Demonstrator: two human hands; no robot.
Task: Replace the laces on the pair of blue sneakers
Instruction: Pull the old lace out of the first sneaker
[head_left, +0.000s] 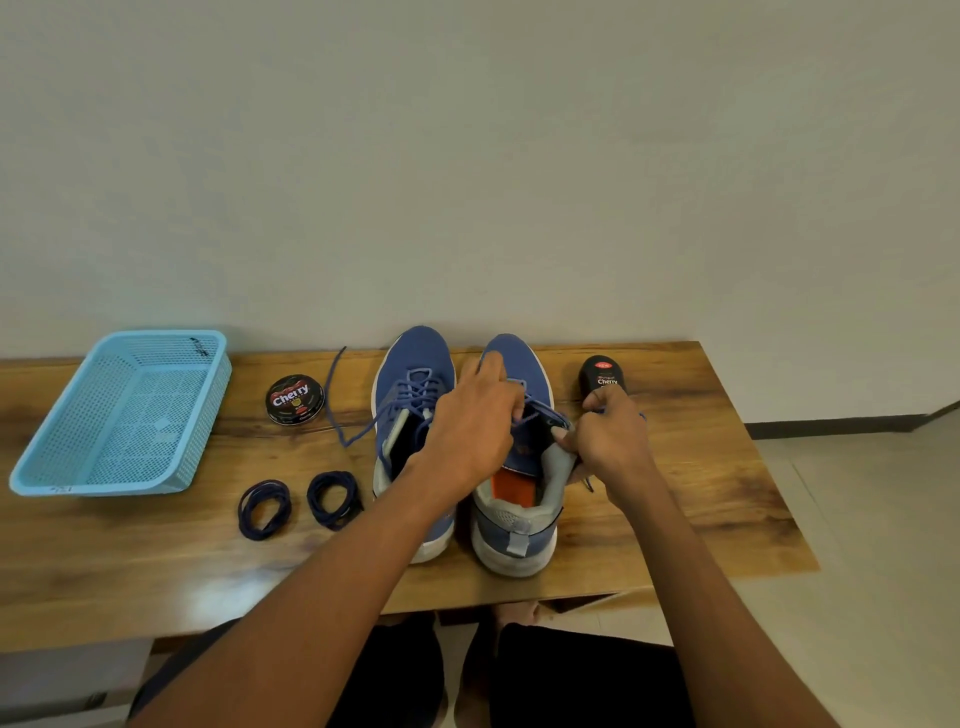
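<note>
Two blue sneakers stand side by side on the wooden table, toes toward the wall. The left sneaker (410, 374) is laced, and one loose blue lace end (337, 410) trails off to its left. My left hand (475, 431) lies over the right sneaker (514, 525) and pinches its blue lace at the eyelets. My right hand (613, 436) grips the same lace at the sneaker's right side, near the collar. Two coiled dark navy laces (265, 509) (332, 499) lie on the table left of the shoes.
A light blue plastic basket (67, 457) sits at the table's left. A round tin of shoe polish (295, 399) lies between the basket and the shoes. A black polish bottle (602, 374) stands right of the right sneaker, just behind my right hand. The table edge (748, 571) is near.
</note>
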